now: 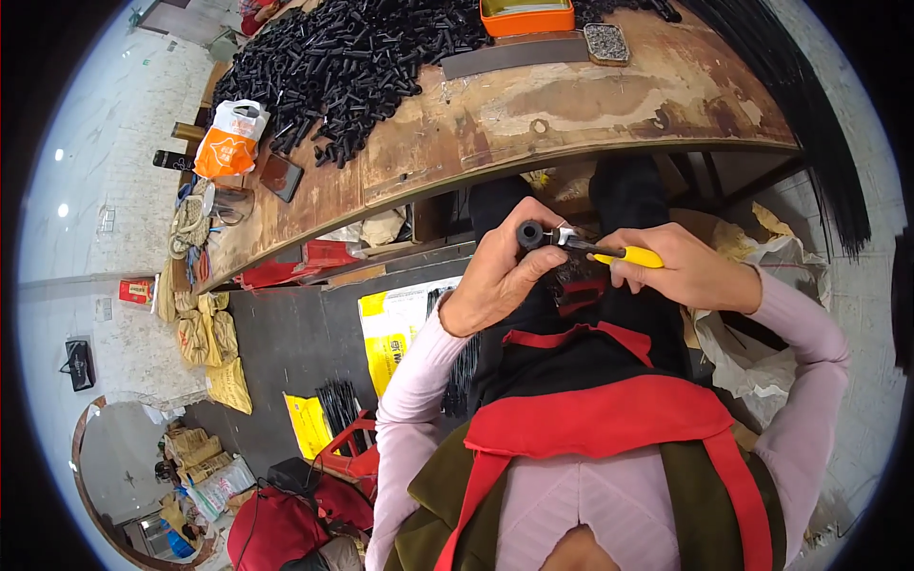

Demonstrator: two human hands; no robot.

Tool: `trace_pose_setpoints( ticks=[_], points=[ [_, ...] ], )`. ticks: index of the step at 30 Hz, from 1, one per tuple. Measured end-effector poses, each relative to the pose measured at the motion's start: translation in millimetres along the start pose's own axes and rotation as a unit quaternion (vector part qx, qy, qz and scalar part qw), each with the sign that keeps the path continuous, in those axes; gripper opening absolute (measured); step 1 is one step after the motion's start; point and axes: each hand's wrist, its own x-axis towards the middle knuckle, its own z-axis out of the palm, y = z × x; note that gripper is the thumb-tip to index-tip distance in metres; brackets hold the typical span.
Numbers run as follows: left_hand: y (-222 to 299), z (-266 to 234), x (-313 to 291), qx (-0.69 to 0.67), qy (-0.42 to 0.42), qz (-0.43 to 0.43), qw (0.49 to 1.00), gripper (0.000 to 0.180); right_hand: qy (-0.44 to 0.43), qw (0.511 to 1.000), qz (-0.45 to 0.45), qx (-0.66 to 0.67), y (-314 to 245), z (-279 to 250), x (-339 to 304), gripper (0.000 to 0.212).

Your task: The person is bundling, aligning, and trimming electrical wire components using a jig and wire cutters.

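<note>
My left hand [509,266] is closed around a short black tube-shaped part [530,234], its round hollow end facing up. My right hand [681,262] grips a hand tool with a yellow handle [642,257], which looks like pliers. The tool's dark shaft points left and its shiny metal end meets the black part near my left fingertips. Exactly how the two touch is too small to tell. Both hands are above my lap, just in front of the table edge.
A worn wooden table [457,152] carries a large heap of black tubular parts [324,71], an orange box [526,21], a small tray of metal bits [606,43] and an orange-white bag [230,138]. Long black rods [838,181] hang at right. A red stool [347,457] stands lower left.
</note>
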Motion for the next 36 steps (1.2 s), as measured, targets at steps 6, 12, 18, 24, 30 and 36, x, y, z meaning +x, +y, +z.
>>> trace_pose_setpoints(
  ticks=[6, 12, 18, 24, 30, 36],
  points=[
    [4, -8, -1, 0.011, -0.026, -0.044, 0.999, 0.037, -0.09, 0.99, 0.095, 0.045, -36, -18, -5, 0.034],
    [-6, -15, 2, -0.022, -0.054, 0.009, 0.998, 0.039, -0.116, 0.967, 0.204, 0.103, -38, -11, -1, 0.03],
    [-11, -13, 7, -0.011, 0.068, 0.007, 0.998, 0.031, 0.095, 0.99, -0.03, -0.104, 2, -2, 25, 0.015],
    [1, -40, 25, -0.232, 0.12, 0.122, 0.957, 0.073, 0.31, 0.801, -0.184, -0.478, 49, -131, 96, 0.016],
    [-17, -30, 41, -0.139, 0.124, 0.063, 0.981, 0.071, 0.34, 0.762, -0.151, -0.53, 75, -196, 158, 0.012],
    [-31, -30, 56, -0.167, 0.092, 0.052, 0.98, 0.066, 0.326, 0.767, -0.134, -0.536, 79, -209, 165, 0.016]
  ],
)
